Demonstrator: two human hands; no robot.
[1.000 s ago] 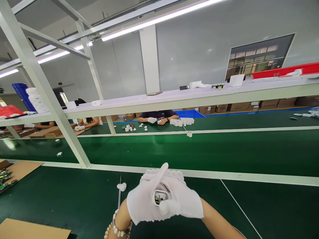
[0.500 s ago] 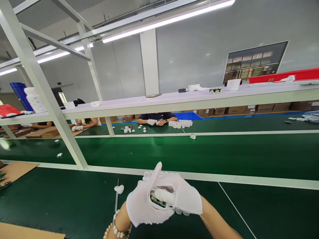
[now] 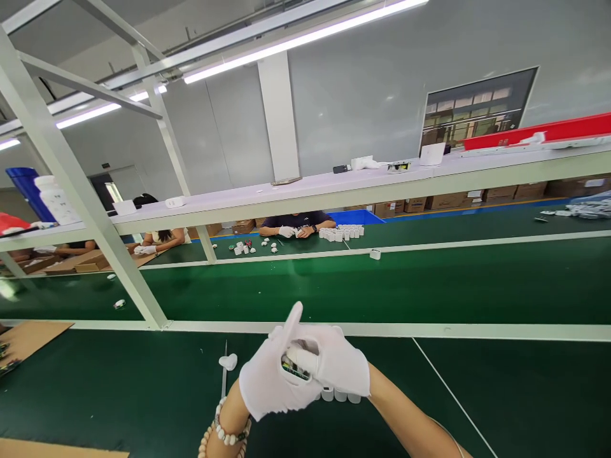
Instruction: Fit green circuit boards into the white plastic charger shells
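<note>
Both my hands wear white gloves and meet above the near green mat. My left hand (image 3: pixel 267 381) cups a small white plastic housing (image 3: pixel 292 369) with a green circuit board showing inside it; its index finger points up. My right hand (image 3: pixel 338 366) closes over the same housing from the right, its thumb pressing on the opening. Under my hands stands a row of white housings (image 3: pixel 340 396), mostly hidden. A single white housing (image 3: pixel 229 361) lies on the mat to the left, beside a thin white rod (image 3: pixel 224 375).
A green conveyor belt (image 3: pixel 382 286) runs across beyond a white rail. A slanted frame post (image 3: pixel 95 216) rises at left; a shelf (image 3: pixel 334 187) spans overhead. Other people in white gloves work at the far side among white housings (image 3: pixel 341 233). Cardboard (image 3: pixel 28 337) lies at left.
My hands have stayed clasped on the housing and shifted slightly up and left in view. My right thumb moved onto the opening. The camera tilted, so the row of housings shows below my hands.
</note>
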